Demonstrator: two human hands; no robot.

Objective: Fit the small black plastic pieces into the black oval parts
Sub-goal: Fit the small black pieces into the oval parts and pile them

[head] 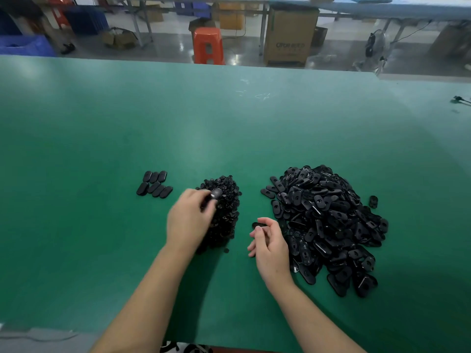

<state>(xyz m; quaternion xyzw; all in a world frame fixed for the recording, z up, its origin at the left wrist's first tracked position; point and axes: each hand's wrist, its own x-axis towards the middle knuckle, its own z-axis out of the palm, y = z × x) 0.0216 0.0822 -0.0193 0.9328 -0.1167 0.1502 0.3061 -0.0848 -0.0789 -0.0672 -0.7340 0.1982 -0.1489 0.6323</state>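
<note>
My left hand [188, 220] pinches a light, stiff oval part [216, 193] by its edges; my right hand [267, 240] grips another oval [257, 224] near the surface's front edge.

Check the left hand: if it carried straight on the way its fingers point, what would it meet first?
The left hand points up and right, holding an oval part over the pile of small black pieces. That pile probably comes first, though its height above it is unclear.
</note>
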